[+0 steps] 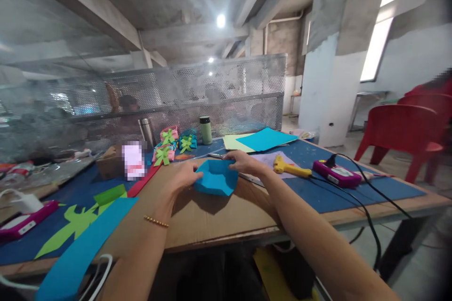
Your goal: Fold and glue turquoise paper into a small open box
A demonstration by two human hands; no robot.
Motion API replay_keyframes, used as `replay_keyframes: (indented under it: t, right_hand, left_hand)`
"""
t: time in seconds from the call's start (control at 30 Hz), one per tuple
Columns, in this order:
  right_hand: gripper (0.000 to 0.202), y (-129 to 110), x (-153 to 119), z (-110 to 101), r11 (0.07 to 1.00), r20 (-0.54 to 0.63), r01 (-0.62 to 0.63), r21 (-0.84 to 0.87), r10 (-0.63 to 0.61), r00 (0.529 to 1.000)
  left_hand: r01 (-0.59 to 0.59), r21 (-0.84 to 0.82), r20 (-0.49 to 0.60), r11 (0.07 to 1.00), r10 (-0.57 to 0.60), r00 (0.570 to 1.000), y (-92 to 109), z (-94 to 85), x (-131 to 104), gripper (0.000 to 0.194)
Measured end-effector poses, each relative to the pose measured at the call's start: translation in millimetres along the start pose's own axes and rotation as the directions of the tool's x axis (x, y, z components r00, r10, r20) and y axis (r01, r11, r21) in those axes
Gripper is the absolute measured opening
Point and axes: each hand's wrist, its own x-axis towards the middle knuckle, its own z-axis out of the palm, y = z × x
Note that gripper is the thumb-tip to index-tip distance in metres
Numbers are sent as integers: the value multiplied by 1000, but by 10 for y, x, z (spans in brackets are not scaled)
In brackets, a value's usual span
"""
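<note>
A folded blue paper box (216, 182) with raised sides is held just over a brown cardboard sheet (197, 225). At its left side, my left hand (185, 175) pinches the paper edge between thumb and fingers; a beaded gold bracelet (156, 221) circles that wrist. My right hand (245, 163) grips the upper right edge of the same box. Just beyond the box, a pair of scissors (215, 155) lies partly behind my right hand. To the left of my left forearm, a long blue paper strip (92, 240) hangs over the table edge.
Right of the box lie a yellow glue gun (291, 167) and a purple power strip (337, 174) with black cables. Blue and pale paper sheets (268, 139), a green tumbler (205, 130), a steel flask (146, 132) and small decorated baskets (164, 153) stand behind. Green paper cutouts (76, 220) lie left.
</note>
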Motion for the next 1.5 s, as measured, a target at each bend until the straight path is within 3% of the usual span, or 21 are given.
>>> replay_keyframes:
  t: [0.1, 0.27, 0.37, 0.53, 0.7, 0.83, 0.97, 1.07, 1.2, 1.37, 1.43, 1.5]
  right_hand:
    - [34, -13, 6, -20, 999, 24, 50, -4, -50, 998]
    - [34, -52, 20, 1, 992, 5, 128, -18, -128, 992]
    - [32, -90, 17, 52, 987, -8, 153, -45, -154, 988]
    - [33, -153, 12, 125, 984, -30, 162, -70, -164, 986]
    - [26, -149, 19, 196, 963, 61, 263, 64, -267, 962]
    - [21, -179, -25, 253, 945, 162, 293, 144, -314, 935]
    - [21, -247, -76, 272, 935, 210, 287, 210, -330, 920]
    - [24, -243, -62, 271, 938, 180, 233, 259, -283, 942]
    - [22, -200, -14, 186, 949, 18, 135, 286, -146, 989]
    - [25, -244, -193, -111, 953, -214, 163, 254, -109, 971]
    - [27, -283, -383, -221, 968, -195, 139, 211, -97, 976]
    - [26, -323, -593, -284, 990, -102, 63, 123, -51, 993]
  left_hand:
    - [38, -91, 77, 995, -31, 997, 44, -71, -61, 41]
    - [95, -241, -30, 966, -105, 994, -3, -57, -12, 49]
    - [64, -193, -1, 979, -65, 998, -16, -16, -5, 45]
    - [41, -78, -46, 996, -45, 998, 72, -29, -54, 31]
    - [-83, -72, -91, 994, 77, 993, 137, -76, -93, 42]
    - [-172, -93, 100, 981, 181, 978, 166, -124, -141, 47]
    - [-245, -19, 293, 969, 239, 926, 140, -148, -130, 37]
    - [-284, -5, 340, 959, 269, 901, 84, -132, -94, 24]
    - [-271, -21, 318, 962, 263, 911, 42, -104, -78, 8]
    - [-219, -13, 308, 976, 212, 928, -1, -87, -58, 8]
    - [-170, 39, 324, 985, 148, 934, -1, -89, -56, 4]
    - [-159, 60, 334, 985, 130, 934, 28, -98, -70, 7]
